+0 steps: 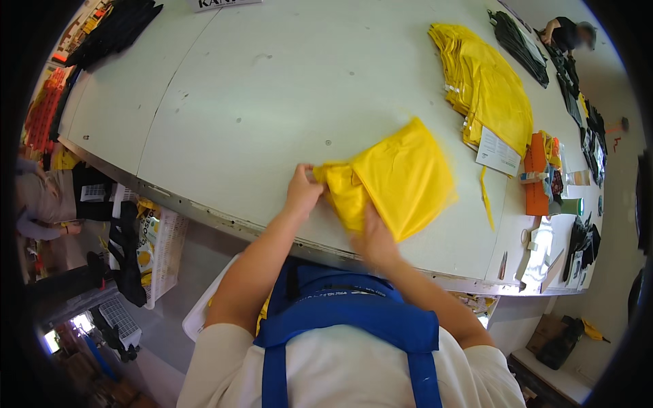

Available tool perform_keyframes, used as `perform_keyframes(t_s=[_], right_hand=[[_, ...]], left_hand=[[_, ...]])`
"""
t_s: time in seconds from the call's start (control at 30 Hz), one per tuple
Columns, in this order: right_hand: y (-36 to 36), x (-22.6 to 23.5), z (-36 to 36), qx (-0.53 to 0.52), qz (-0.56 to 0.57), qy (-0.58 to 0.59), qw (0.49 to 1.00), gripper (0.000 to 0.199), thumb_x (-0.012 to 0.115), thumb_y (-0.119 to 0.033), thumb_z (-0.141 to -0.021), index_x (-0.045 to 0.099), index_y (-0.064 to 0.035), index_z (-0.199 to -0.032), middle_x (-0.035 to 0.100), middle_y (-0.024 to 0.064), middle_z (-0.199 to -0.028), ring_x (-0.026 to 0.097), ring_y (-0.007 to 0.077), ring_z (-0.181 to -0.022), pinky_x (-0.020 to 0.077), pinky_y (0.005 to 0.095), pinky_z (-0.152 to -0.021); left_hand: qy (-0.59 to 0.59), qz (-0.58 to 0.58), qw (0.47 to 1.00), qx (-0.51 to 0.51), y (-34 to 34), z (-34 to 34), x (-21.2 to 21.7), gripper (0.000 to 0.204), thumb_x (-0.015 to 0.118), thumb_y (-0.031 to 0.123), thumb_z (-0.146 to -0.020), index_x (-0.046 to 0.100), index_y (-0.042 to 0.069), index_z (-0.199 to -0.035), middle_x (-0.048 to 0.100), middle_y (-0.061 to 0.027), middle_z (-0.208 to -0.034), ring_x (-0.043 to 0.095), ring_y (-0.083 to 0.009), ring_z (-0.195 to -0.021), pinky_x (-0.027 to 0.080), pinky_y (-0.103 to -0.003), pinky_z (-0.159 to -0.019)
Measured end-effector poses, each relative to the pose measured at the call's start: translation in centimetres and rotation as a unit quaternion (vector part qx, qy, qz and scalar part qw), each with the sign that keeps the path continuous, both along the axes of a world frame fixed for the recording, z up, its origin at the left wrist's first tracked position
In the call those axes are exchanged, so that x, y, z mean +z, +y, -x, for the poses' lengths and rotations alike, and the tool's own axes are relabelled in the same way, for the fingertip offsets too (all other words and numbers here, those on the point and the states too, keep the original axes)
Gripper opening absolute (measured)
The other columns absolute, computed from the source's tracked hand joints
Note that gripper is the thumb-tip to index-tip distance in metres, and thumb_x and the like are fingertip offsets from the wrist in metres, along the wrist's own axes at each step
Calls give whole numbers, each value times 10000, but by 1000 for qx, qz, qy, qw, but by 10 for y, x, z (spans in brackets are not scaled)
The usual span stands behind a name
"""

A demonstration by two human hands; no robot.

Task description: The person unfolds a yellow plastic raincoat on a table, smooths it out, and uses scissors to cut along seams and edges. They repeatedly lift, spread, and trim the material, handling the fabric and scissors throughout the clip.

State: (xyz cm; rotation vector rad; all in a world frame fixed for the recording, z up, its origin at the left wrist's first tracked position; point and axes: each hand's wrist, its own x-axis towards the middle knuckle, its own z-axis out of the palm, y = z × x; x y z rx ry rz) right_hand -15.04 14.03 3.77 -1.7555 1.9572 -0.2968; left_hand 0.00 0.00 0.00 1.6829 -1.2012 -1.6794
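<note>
Table: a big white worktable fills most of the view, its metal edge running along the near side.
Yellow stack: a pile of folded yellow garments lies at the far right of the table, with a white paper sheet just beside its near end.
Yellow garment: a single yellow garment lies near the table's near edge, partly folded, one end bunched toward the left.
Step in hand: by the look of it, the person is folding this garment, tucking the bunched end in.
Left hand: the left hand is closed in a pinch on the garment's bunched left end.
Right hand: the right hand lies on the garment's near edge with fingers on the cloth; whether it grips or only presses cannot be told.
Next move: it would likely call for laying the bunched end flat over the body and smoothing the fold.
Basket: a white mesh basket stands below the table at near left, holding what look like packaged goods.
Small items: an orange object and assorted bits sit at the right end of the table.
Other person: someone in dark clothes works at the far right.
</note>
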Motion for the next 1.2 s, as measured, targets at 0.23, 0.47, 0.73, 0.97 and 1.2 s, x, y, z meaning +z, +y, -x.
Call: perform_keyframes(t_s=[0.23,0.47,0.73,0.97,1.2], right_hand=[[-76,56,47,2,194,38,980,595,679,-341,-787,483,-34,-1257,581,175,-1114,541,348,-1008,419,421,-915],[-78,44,85,-52,-138,-69,987,654,561,-529,-827,429,-138,-1334,561,194,-1164,511,353,-1135,416,416,-943],[-68,37,95,-61,-15,-180,982,547,653,-297,-834,466,-74,-1298,566,157,-1105,558,272,-1018,480,378,-847],[-75,53,105,-103,-193,-281,934,535,694,-230,-795,486,-48,-1254,600,122,-989,590,182,-840,496,307,-725],[-78,60,108,-64,-242,-172,953,501,661,-172,-816,436,-81,-1254,595,74,-893,578,139,-793,484,264,-704]], left_hand=[[-94,210,967,-110,-10,21,0,380,545,247,-900,544,-5,-1184,626,-176,-1029,602,-254,-936,468,-332,-816],[-14,63,975,-214,25,13,11,525,511,430,-893,560,-24,-1151,606,-214,-1079,576,-321,-993,435,-403,-873],[-33,109,950,-291,54,40,15,638,580,470,-829,483,-20,-1225,495,-242,-1210,453,-394,-1134,362,-422,-975],[8,201,930,-307,75,45,9,581,602,427,-825,479,-1,-1198,506,-225,-1183,471,-364,-1106,374,-409,-950],[183,-119,961,-167,65,61,5,425,482,367,-934,523,-2,-1143,580,-184,-1086,551,-262,-1017,431,-330,-879]])
